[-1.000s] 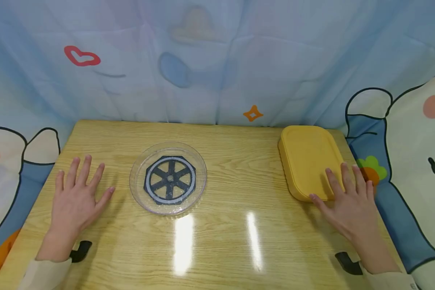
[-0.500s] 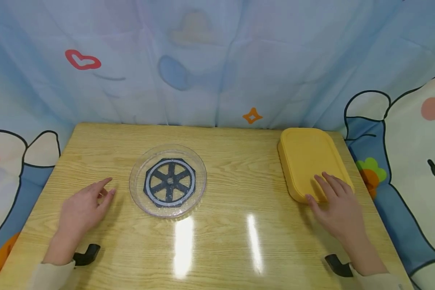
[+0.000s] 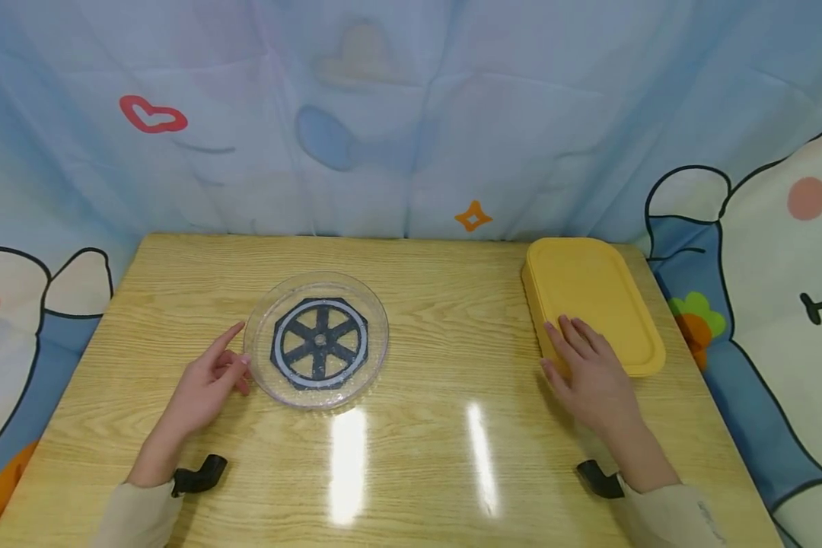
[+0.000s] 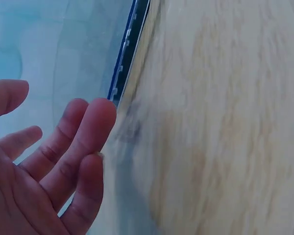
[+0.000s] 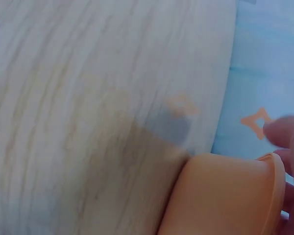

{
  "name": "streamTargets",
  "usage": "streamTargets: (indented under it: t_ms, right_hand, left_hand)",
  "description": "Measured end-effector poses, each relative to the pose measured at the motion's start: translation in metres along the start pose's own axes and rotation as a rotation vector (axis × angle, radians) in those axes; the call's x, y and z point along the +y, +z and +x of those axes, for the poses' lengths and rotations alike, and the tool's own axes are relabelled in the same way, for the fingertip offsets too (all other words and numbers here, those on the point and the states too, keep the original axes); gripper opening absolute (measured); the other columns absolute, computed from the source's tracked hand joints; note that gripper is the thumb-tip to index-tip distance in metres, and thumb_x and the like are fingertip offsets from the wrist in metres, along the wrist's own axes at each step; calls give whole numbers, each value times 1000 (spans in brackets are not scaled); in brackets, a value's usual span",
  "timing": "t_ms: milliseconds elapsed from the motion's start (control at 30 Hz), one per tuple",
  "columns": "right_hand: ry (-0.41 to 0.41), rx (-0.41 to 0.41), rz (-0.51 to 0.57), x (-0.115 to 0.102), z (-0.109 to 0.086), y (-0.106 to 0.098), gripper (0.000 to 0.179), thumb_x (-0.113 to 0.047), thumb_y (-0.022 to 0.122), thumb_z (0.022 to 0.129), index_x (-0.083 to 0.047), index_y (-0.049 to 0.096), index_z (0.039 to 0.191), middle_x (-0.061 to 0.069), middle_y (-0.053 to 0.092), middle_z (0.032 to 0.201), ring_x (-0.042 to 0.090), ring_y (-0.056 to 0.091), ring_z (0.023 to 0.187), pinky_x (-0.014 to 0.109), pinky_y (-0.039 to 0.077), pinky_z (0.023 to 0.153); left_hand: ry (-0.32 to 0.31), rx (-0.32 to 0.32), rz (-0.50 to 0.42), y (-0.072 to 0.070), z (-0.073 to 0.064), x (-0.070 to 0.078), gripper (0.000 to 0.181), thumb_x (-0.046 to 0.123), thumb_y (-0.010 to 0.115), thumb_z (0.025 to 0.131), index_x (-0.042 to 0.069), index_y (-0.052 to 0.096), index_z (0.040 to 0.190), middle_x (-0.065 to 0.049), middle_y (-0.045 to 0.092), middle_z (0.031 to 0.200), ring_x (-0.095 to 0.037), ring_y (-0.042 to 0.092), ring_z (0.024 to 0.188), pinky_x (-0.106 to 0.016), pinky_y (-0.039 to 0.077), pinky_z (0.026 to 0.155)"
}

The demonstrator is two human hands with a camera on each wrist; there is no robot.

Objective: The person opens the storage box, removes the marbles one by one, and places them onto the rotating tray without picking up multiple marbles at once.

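On the left half of the wooden table lies a clear round plate (image 3: pixel 378 335). Inside its rim is a black octagonal piece (image 3: pixel 320 340) with spokes and a pale ring. My left hand (image 3: pixel 205 384) is at the plate's left rim, index finger extended and the other fingers loosely bent. In the left wrist view these relaxed fingers (image 4: pixel 95 127) have nothing between them. A yellow lidded box (image 3: pixel 582 278) stands at the right. Over its front left corner is my right hand (image 3: pixel 599 388), fingers fairly straight across the lid's edge. The box's wall (image 5: pixel 220 196) shows beside that hand in the right wrist view.
The table (image 3: pixel 445 320) has two bright light reflections near its front. Behind it hangs a blue printed curtain (image 3: pixel 397 137), which also runs down both sides. A black piece (image 3: pixel 202 473) sticks out beside each wrist.
My left hand has moved right to the plate's rim, its spread fingers now loosely bent. The right hand has moved left across the box's front to its near left corner.
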State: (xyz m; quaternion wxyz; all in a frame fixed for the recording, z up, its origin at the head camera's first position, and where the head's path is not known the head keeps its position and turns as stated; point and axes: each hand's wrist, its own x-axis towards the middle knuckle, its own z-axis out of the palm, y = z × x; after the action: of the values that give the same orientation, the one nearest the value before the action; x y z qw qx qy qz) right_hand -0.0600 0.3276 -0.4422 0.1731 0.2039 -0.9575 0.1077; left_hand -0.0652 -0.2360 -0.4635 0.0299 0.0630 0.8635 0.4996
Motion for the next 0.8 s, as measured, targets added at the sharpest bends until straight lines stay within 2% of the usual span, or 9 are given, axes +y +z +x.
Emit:
streamTargets:
  t_ms: [167, 300, 400, 600, 800]
  right_hand:
    - [-26, 39, -72, -1, 1, 6, 61, -5, 72, 83, 1, 54, 141, 26, 52, 140, 41, 44, 134, 63, 36, 102]
    - [-4, 30, -112, -6, 1, 8, 62, 0, 74, 81, 2, 55, 140, 25, 53, 139, 40, 46, 132, 66, 38, 97]
    - [15, 14, -136, -12, 2, 8, 60, 0, 73, 82, 1, 55, 139, 24, 54, 139, 40, 46, 132, 66, 37, 98]
    - [36, -16, -177, -24, 4, 10, 58, -1, 72, 83, 0, 56, 139, 21, 53, 141, 38, 46, 134, 63, 34, 103]
    - [33, -34, -182, -39, 6, 13, 57, -2, 70, 86, 0, 55, 140, 20, 51, 144, 38, 45, 135, 64, 35, 103]
  left_hand:
    - [10, -14, -34, 5, 6, -1, 59, 15, 59, 102, 10, 34, 155, -13, 62, 80, -22, 65, 61, -28, 47, 56]
    - [-10, -53, 1, 7, 9, -3, 60, 21, 59, 103, 13, 33, 156, -10, 61, 81, -20, 63, 59, -29, 48, 58]
    - [-28, -73, 27, 7, 9, -2, 62, 25, 59, 103, 15, 31, 157, -8, 61, 81, -19, 62, 58, -29, 47, 60]
    - [-50, -86, 13, 8, 6, -1, 65, 23, 60, 102, 14, 29, 158, -9, 62, 82, -20, 63, 60, -29, 47, 58]
    - [-70, -79, 23, 9, 4, 0, 67, 22, 62, 101, 14, 28, 158, -7, 62, 81, -19, 64, 60, -28, 47, 60]
